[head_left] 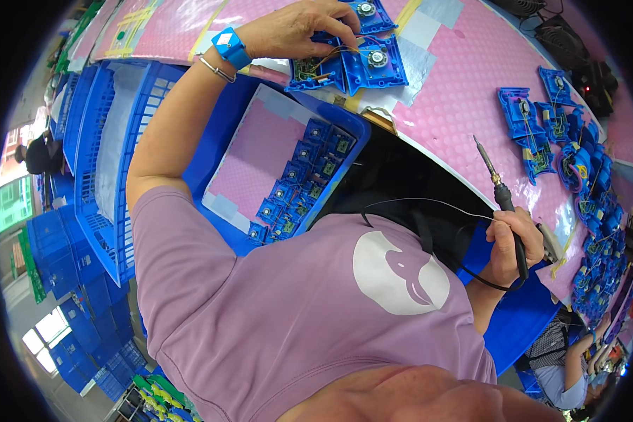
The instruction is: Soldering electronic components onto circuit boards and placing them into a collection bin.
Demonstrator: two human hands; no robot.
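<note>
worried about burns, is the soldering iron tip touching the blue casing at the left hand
Apart. The head view shows the soldering iron tip well right of the blue casing, with pink mat visible between them.

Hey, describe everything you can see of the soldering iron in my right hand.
The soldering iron has a pointed metal-looking tip and shaft, a brass-coloured collar and a black handle that looks like plastic or rubber. It sits in the grip of your right hand, slanting so its tip points up and left in the picture, seen against the pink table covering. The tip appears to touch nothing. A black cable curves from the handle's lower end. Whether it is hot can't be told.
</note>
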